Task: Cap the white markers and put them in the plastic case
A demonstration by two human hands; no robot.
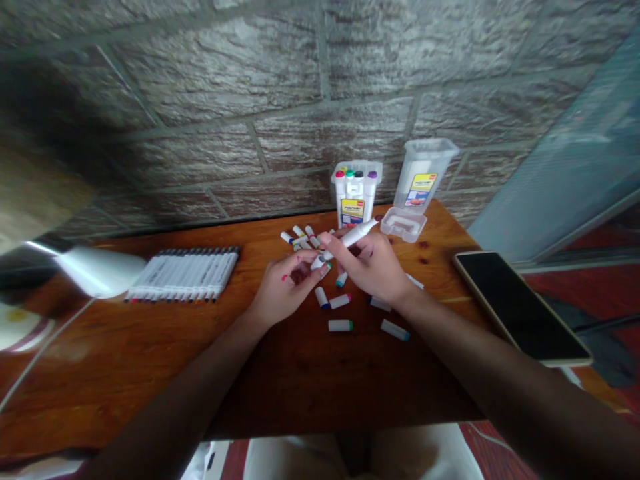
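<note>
My right hand (377, 267) is closed around a white marker (353, 237), held slanting with its red end up and to the right. At the marker's lower end, my left hand (283, 283) pinches a white marker cap (318, 263). Whether cap and marker touch is too small to tell. Red marks show on the left hand. Below and behind the hands lie several loose white caps with coloured ends, among them a green-ended cap (341, 325), a pink-ended cap (341, 301) and a blue-ended cap (395, 330). My fingers hide some of them.
Behind the hands stands a clear case of markers (353, 207). Right of it are an upright transparent cover (425, 173) and a small clear lid (404, 225). A row of markers (185, 275) lies left, beside a white lamp (107, 270). A phone (520, 307) rests right.
</note>
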